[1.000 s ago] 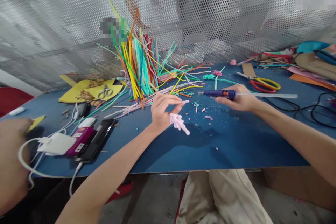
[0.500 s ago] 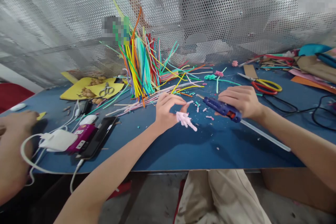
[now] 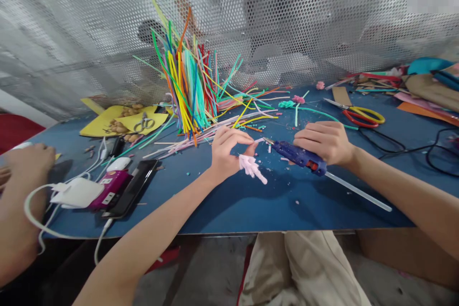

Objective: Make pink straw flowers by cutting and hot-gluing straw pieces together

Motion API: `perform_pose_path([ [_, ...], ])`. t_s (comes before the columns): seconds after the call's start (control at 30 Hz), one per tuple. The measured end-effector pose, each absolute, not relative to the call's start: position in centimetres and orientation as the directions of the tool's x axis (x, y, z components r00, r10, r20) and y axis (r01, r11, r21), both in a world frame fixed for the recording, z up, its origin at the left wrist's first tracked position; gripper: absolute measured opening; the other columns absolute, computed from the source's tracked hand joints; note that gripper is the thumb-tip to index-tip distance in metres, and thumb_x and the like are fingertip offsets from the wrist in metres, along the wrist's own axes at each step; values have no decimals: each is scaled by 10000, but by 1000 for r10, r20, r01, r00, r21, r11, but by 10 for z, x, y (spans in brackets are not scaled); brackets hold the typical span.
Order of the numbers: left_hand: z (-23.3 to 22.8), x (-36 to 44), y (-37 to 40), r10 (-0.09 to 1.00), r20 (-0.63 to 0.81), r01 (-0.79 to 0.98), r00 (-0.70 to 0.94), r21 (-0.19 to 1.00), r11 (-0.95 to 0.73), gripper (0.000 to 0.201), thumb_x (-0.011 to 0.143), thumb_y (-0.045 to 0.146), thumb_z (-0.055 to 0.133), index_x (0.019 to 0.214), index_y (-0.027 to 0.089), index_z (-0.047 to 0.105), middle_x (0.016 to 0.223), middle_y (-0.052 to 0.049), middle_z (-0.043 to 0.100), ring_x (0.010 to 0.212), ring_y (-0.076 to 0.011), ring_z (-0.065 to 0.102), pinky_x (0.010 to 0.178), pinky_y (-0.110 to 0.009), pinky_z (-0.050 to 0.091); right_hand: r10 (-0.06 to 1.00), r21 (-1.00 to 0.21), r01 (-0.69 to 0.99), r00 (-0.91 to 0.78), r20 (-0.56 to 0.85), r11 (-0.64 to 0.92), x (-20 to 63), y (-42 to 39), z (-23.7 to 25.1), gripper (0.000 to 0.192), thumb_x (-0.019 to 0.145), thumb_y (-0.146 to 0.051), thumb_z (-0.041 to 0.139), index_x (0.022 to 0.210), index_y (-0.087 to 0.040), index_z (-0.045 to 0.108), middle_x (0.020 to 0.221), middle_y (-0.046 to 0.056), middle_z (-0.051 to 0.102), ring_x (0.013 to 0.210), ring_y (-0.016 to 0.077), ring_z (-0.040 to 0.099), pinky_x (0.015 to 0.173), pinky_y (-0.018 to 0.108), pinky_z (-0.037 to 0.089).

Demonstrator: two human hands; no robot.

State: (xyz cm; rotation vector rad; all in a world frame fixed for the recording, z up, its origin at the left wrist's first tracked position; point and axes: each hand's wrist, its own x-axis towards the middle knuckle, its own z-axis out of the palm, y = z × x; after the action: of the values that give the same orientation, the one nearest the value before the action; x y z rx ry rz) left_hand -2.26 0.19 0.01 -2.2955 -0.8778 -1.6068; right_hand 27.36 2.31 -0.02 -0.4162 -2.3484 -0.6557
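My left hand [image 3: 228, 153] pinches a short pale pink piece of pipe cleaner [image 3: 257, 141] between thumb and fingertips. From the same hand hangs a pale pink branched pipe-cleaner piece [image 3: 252, 167], its tip pointing down and right. My right hand [image 3: 324, 142] is wrapped round a dark blue glue gun [image 3: 296, 154]. The gun's metal nozzle [image 3: 268, 141] is at the free end of the short piece; whether they touch I cannot tell. A clear glue stick [image 3: 358, 192] sticks out of the gun's back end.
Colourful pipe cleaners [image 3: 193, 91] stand bundled at the back. Scissors [image 3: 358, 114] with red and yellow handles lie right, near a black cable [image 3: 390, 146]. Left are a phone [image 3: 132, 191], a purple power strip [image 3: 111, 189], yellow paper [image 3: 96, 124] and another person's hand [image 3: 30, 162].
The glue gun in my right hand has moved slightly left, bringing its nozzle to the short pink piece. My left hand has barely moved. The other person's hand at the left has shifted.
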Motion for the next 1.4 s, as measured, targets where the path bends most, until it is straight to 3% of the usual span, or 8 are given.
perform_pose_path([
  [0.53, 0, -27, 6, 318, 901, 572, 296, 100, -814, 154, 878, 278, 761, 781, 239, 647, 806, 25, 772, 731, -155, 711, 728, -381, 479, 135, 271, 419, -720, 681, 866, 272, 21, 2, 229, 1018, -330, 495, 927, -249, 690, 940, 24, 757, 774, 160, 613, 633, 304, 399],
  [0.7, 1, -27, 6, 322, 874, 598, 364, 46, -801, 132, 896, 297, 748, 797, 245, 679, 835, 13, 784, 721, -158, 686, 721, -383, 458, 258, 19, 420, -591, 764, 907, 271, 19, 1, 383, 885, -633, 631, 897, -254, 685, 834, 63, 723, 738, 213, 639, 647, 349, 461],
  [0.87, -1, -28, 11, 320, 885, 580, 338, 72, -812, 107, 897, 285, 749, 826, 257, 674, 849, 34, 781, 738, -145, 699, 742, -372, 454, 386, -254, 363, -356, 851, 897, 278, 25, 4, 374, 919, -607, 583, 878, -242, 656, 778, 63, 670, 675, 207, 614, 647, 361, 474],
  [0.97, -3, -29, 13, 353, 875, 570, 330, 113, -814, 74, 898, 290, 749, 858, 262, 694, 871, 41, 782, 772, -144, 715, 767, -373, 460, 452, -189, 567, -368, 813, 802, 290, 36, 11, 315, 902, -539, 644, 835, -231, 624, 769, 52, 654, 696, 200, 594, 655, 341, 433],
  [1.1, -5, -29, 14, 390, 861, 581, 327, 143, -802, 40, 914, 287, 728, 896, 259, 706, 919, 33, 786, 825, -151, 724, 805, -374, 461, 646, -33, 870, -340, 683, 492, 322, 66, 6, 344, 932, -529, 587, 944, -186, 595, 901, 128, 645, 836, 237, 555, 705, 355, 384],
  [1.2, -6, -30, 13, 382, 851, 577, 360, 119, -808, 26, 923, 278, 722, 929, 258, 706, 953, 23, 787, 860, -152, 721, 823, -369, 458, 652, 97, 903, -373, 660, 419, 358, 96, -20, 450, 899, -578, 561, 1008, -144, 608, 994, 205, 625, 931, 284, 509, 788, 429, 387],
  [1.3, -5, -31, 12, 368, 792, 548, 488, 51, -835, 38, 957, 275, 683, 971, 269, 717, 1001, 18, 789, 894, -144, 710, 842, -358, 452, 612, 182, 875, -450, 650, 449, 385, 116, -43, 462, 819, -639, 604, 768, -180, 611, 819, 165, 616, 860, 280, 494, 781, 489, 389],
  [1.4, -5, -31, 11, 303, 721, 475, 623, -41, -879, 85, 978, 274, 657, 1000, 291, 737, 1028, 28, 789, 877, -126, 685, 842, -336, 447, 607, 199, 856, -485, 629, 477, 380, 108, -36, 427, 778, -610, 659, 713, -188, 639, 941, 185, 673, 925, 320, 523, 828, 555, 392],
])
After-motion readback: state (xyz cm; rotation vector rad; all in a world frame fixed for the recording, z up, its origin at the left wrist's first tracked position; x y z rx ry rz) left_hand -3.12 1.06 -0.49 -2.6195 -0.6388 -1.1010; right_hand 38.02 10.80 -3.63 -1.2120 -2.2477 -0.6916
